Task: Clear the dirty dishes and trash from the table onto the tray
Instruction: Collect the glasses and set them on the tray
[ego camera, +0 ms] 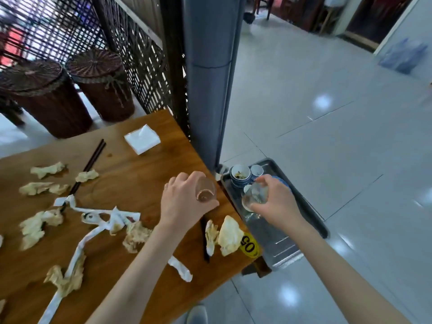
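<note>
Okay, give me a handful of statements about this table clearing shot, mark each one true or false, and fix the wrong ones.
1. Each hand holds a clear glass. True: the left hand grips a glass over the table, the right hand grips another glass over the tray.
2. The tray is empty. False: a stack of bowls and a small cup sit at its far end.
3. All crumpled napkins have been cleared. False: many crumpled napkins lie on the table.
4. Dark chopsticks lie on the table. True.

bright, even light | glare spots on floor tiles (322,102) | edges blurred, perhaps motion
</note>
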The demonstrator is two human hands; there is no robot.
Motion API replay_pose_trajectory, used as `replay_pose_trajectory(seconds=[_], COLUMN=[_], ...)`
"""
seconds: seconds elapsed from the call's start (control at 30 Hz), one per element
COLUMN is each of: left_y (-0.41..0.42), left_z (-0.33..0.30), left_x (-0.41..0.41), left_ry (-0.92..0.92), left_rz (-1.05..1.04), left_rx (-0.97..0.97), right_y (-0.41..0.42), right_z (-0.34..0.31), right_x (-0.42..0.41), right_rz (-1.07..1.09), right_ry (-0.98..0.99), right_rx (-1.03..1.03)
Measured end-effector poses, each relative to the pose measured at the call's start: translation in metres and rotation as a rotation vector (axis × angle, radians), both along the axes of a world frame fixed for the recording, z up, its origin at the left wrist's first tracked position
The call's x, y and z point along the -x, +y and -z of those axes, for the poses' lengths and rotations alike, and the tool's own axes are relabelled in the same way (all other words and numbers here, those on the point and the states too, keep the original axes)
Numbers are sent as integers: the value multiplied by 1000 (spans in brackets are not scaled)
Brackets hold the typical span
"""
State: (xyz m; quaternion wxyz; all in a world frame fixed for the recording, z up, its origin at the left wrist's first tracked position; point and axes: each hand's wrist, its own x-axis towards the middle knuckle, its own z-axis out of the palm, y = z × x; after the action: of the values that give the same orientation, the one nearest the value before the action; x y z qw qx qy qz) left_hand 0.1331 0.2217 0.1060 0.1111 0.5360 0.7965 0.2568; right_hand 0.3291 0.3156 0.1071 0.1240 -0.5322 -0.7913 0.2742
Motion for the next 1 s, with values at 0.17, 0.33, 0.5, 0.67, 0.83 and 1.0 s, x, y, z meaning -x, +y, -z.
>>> replay_pose_trajectory(seconds=[0.17,0.33,0.5,0.67,0.83,1.0], left_y=[61,126,176,211,231,247], left_z=[6,22,44,66,84,100], left_x=[-39,-85,-143,-196,-216,-218], left_ry=[-12,-6,-5,-7,-2,0], left_rz=[17,-46,-198,-357,-420,-437], left_rx=[29,33,65,83,169,189], right_y=[61,135,210,266,292,313], right_z=[11,25,40,57,77,102], right_x=[-28,-69,-115,-150,-166,-174], right_rz=[11,-25,-142,-279,-345,-351], right_ry=[-18,-12,-63,-106,-58,-74], right_rx=[-1,-9,15,72,90,94])
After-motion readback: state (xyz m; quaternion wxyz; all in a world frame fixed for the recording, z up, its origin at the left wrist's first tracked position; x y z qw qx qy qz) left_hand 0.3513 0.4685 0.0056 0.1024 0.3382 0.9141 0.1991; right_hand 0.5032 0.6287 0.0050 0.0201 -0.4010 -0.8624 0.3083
